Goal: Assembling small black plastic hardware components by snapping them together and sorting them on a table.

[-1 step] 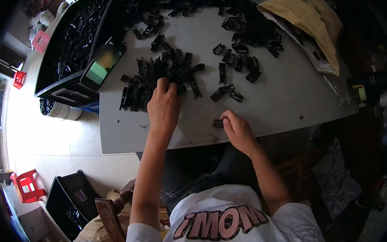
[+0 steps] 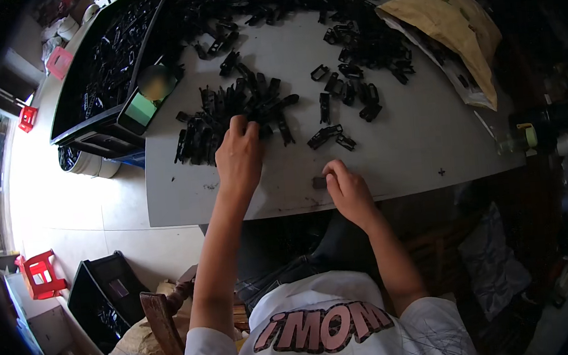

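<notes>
My left hand is at the near edge of a heap of black plastic clip-like parts on the grey table. Its fingers are bent and closed, with the tips hidden among the parts, so what they grip cannot be made out. Close to the table's front edge, my right hand pinches a small dark rectangular piece between thumb and fingers. A few loose black parts lie just beyond the right hand. Farther off is another small cluster of them.
A large black crate full of similar parts stands at the left, with a phone leaning on its corner. More parts are piled along the far side. A tan sack lies at the right. Red stools stand on the floor.
</notes>
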Tool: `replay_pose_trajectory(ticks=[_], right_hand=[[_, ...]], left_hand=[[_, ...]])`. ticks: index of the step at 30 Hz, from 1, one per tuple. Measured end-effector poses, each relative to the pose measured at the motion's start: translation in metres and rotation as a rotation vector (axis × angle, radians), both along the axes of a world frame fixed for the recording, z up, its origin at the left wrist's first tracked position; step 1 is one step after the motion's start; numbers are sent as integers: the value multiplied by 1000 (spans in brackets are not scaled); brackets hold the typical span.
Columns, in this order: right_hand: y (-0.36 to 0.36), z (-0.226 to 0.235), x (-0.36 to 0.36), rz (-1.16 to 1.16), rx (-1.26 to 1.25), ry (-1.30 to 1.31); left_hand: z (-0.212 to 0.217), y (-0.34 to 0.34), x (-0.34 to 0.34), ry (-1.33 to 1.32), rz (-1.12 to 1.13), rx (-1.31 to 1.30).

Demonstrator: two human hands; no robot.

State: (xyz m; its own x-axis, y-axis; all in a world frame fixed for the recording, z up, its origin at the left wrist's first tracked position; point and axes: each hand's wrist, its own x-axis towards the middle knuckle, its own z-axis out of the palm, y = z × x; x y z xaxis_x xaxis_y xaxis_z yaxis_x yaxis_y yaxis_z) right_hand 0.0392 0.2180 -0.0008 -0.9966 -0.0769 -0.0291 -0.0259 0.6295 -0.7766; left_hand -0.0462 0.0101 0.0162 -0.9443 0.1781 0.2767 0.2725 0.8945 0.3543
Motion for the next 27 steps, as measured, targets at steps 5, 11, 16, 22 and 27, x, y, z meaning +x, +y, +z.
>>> replay_pose_trajectory(ticks=[5,11,16,22,27], right_hand=[[20,9,-19,-160,276,22],[84,-23,-85,-505,356,447],[103,-27,-78,-535,127,341],[116,-23,-45,-459,393,258],[108,14,-35,-411,728,-27]], left_hand=[[12,-1,7,24,-38,244],[3,11,43,-56,-111,686],[-14,7,62,-321,-202,758],[-24,2,65,-481,-123,1001],[-19,0,65,-576,-134,1019]])
